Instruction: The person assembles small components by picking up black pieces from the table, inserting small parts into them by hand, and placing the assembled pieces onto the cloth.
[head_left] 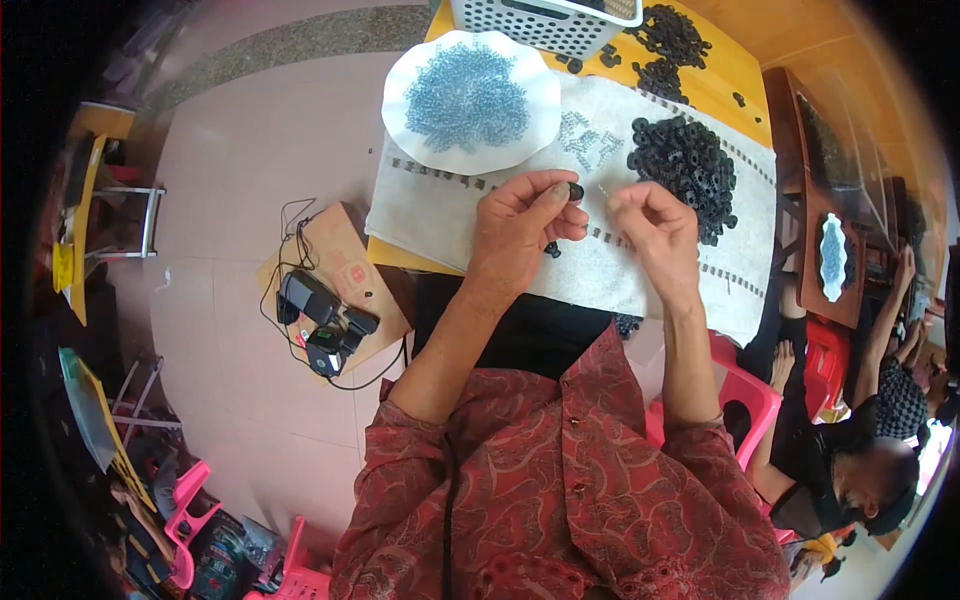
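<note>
My left hand (512, 232) is closed over the cloth, with a small black round part (575, 191) pinched between thumb and forefinger. Just right of it, my right hand (660, 235) pinches a thin, pale spring (602, 188) whose tip points toward the black part; the two are apart. Beyond my hands lie several loose springs (590, 143). A white scalloped plate (547, 105) at the far left holds a heap of springs (468, 98). Right of my right hand rises a pile of black parts (685, 170). Another black part (552, 250) lies below my left fingers.
A pale cloth (430, 205) covers much of the yellow table (755, 100). A white perforated basket (530, 32) and more black parts (675, 35) stand beyond. On the floor at left, a cardboard box (355, 260) carries cabled black devices (318, 310). Another person (830, 470) sits at right.
</note>
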